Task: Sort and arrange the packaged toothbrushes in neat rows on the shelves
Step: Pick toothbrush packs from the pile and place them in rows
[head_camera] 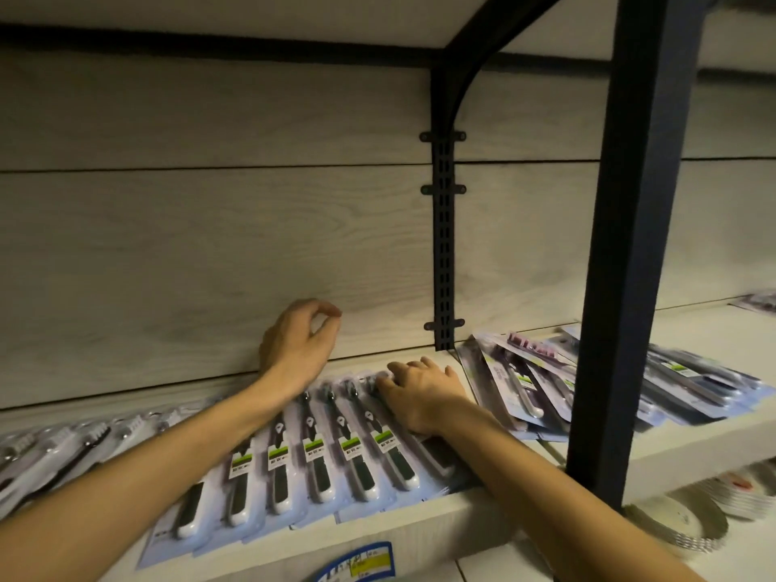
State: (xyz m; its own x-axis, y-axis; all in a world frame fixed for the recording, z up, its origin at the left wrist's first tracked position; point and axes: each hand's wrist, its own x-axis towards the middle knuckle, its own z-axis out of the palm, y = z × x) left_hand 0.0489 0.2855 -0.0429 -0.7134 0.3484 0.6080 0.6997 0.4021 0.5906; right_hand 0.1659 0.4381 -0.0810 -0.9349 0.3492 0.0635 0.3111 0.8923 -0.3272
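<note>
A row of several packaged toothbrushes [319, 459] with green labels and black-and-white handles lies overlapped on the pale wooden shelf [420, 522]. My right hand [420, 392] lies palm down on the rightmost packs of that row, its fingers spread over their tops. My left hand [300, 344] hovers above the back of the row near the wall panel, fingers loosely curled with thumb and fingertip close together, holding nothing that I can see. More packs with white brushes [63, 447] continue the row to the left.
A loose, untidy pile of toothbrush packs [537, 384] lies right of the row, behind a black upright post [617, 287]. A slotted black bracket rail [444, 245] runs up the back wall. Round white items [680, 522] sit on the shelf below at right.
</note>
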